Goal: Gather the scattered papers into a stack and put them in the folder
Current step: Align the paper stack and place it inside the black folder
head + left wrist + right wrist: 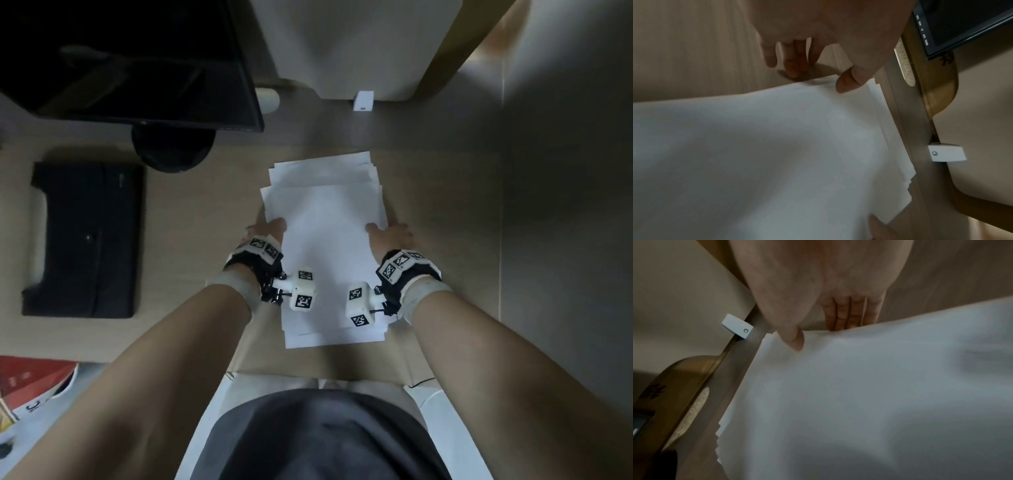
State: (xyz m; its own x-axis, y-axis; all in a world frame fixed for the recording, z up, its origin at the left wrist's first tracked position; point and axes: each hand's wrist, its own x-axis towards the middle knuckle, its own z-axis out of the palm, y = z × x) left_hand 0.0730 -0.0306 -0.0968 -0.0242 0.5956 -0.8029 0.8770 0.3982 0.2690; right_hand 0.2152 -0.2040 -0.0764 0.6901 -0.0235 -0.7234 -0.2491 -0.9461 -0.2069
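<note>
A loose stack of white papers lies on the wooden desk in front of me, its sheets fanned at the far end. My left hand holds the stack's left edge. Its thumb lies on top and its fingertips are down at the edge. My right hand holds the right edge the same way, thumb on the top sheet and fingers dipping behind the edge. The paper bows slightly between the hands. The black folder lies shut, far left of the stack.
A dark monitor on a round base stands at the back left. A white panel with a small white clip lines the desk's far edge. Red and white items sit below the desk's front left corner.
</note>
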